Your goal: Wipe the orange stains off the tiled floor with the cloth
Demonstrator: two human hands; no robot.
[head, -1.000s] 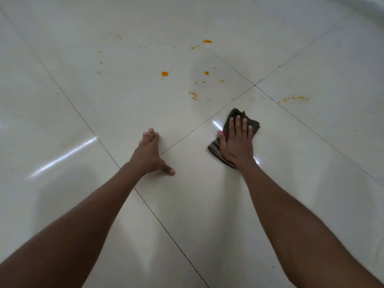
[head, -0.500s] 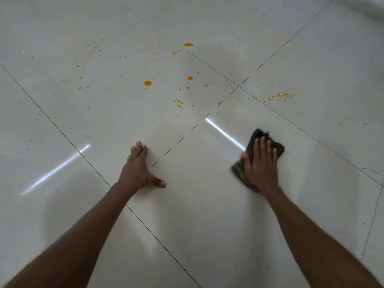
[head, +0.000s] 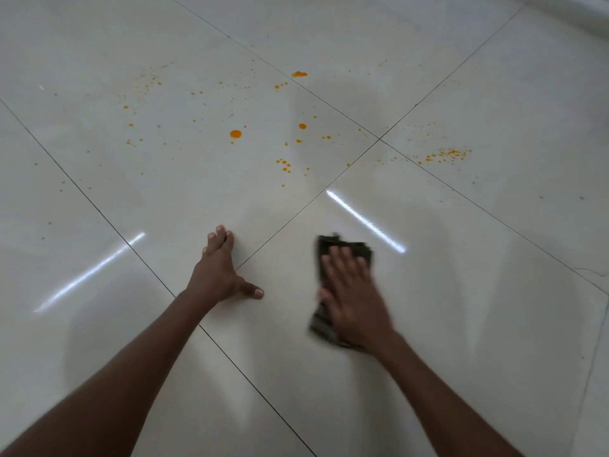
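Observation:
A dark folded cloth (head: 329,249) lies on the glossy white tiled floor (head: 461,291) under my right hand (head: 354,298), which presses flat on it with straight fingers; both are motion-blurred. My left hand (head: 219,272) rests flat on the floor to the left, fingers together, thumb out. Orange stains lie farther ahead: a large round drop (head: 235,134), a blob (head: 299,74), a cluster of small dots (head: 285,166), and a speckled patch (head: 449,154) on the tile to the right. No stain shows under or beside the cloth.
Dark grout lines (head: 379,140) cross between the large tiles. Light streaks reflect off the floor near both hands. A wall base shows at the top right corner (head: 586,14). A thin crack (head: 590,272) marks the floor at the right edge.
My right hand has slid the cloth right, then back left and nearer to me. The left hand stays planted. The view has shifted, so the stains appear lower.

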